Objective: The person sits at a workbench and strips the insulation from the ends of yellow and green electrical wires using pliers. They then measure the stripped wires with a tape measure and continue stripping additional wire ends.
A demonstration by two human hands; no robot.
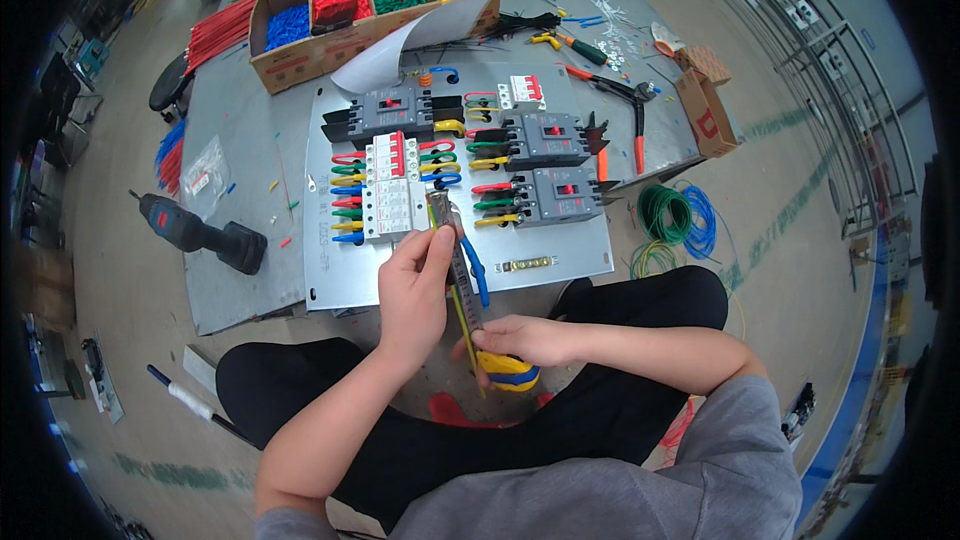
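Note:
My left hand is closed, its thumb and fingers pinching the upper stretch of a tape measure's metal blade. A thin yellow-green strip, apparently a wire, runs along the blade's left side. Below it, my right hand is closed at the blade's lower end, with the yellow and blue tape measure case hanging under the fingers. Beside the blade is a thick blue wire. Just beyond my hands lies a metal mounting plate carrying grey breakers, a row of white breakers and short coloured wires.
A cardboard box of coloured caps stands at the back of the table. A cordless drill lies left of the plate, a large cutter to its right. Green wire coils and blue wire coils are on the right.

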